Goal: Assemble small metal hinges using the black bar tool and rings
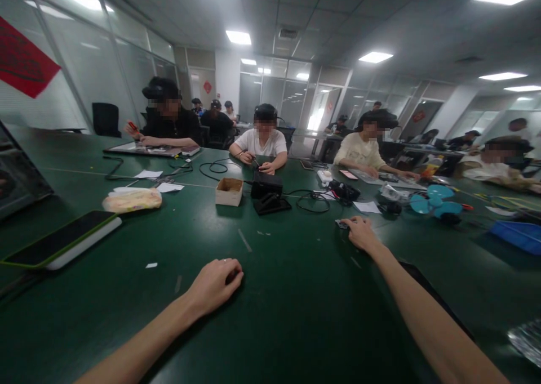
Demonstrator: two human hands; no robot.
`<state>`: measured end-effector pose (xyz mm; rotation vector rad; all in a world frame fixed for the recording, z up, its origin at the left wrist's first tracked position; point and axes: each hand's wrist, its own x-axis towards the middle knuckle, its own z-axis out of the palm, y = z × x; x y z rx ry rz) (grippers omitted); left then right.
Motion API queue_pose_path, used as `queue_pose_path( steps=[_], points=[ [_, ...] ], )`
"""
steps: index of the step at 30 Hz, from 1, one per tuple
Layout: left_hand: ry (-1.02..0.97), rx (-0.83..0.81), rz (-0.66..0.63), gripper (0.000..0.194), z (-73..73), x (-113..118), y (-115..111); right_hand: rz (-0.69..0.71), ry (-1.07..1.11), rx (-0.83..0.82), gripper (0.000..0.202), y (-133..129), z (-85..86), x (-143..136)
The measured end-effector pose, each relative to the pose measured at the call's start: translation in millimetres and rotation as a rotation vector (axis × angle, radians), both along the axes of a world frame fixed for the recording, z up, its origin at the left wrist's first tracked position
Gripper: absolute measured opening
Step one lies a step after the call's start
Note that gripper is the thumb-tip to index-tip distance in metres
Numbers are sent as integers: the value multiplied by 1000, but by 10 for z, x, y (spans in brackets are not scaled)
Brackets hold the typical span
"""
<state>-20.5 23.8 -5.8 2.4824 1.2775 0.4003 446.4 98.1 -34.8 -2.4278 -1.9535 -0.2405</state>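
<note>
My left hand (217, 285) rests on the green table (270, 327), left of the middle. Its fingers are curled into a loose fist, a ring shows on one of them, and nothing is visible in its grip. My right hand (360, 232) reaches farther forward on the right. Its fingertips are closed on a small flat grey piece (341, 224) lying at the table surface; the exact kind is too small to make out. A blue fan blade (435, 202) and a white paper slip (367, 207) lie beyond that hand.
An open cardboard box (229, 195) stands beside a black device (266, 188) at the middle. On the left are a wrapped packet (133, 200) and a green-edged phone-like slab (63, 239). A blue tray (518, 236) sits right. Several people work across the table.
</note>
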Motion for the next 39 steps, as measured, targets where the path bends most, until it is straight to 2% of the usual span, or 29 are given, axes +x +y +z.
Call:
queue_pose_path(
  steps=[6, 10, 19, 24, 39],
  points=[
    [-6, 12, -17, 22, -7, -4, -5, -31, -14, 10, 59, 66, -87, 113],
    [0, 24, -15, 21, -26, -2, 10, -43, -32, 12, 55, 71, -105, 138],
    [2, 69, -1, 14, -71, 9, -26, 24, -85, 63, 55, 35, -103, 83],
    [-3, 67, -10, 15, -84, -2, -22, 3, -97, 68, 51, 46, -132, 84],
    [23, 58, -17, 17, -28, 17, -8, -16, -27, 75, 62, 60, -190, 162]
  ],
)
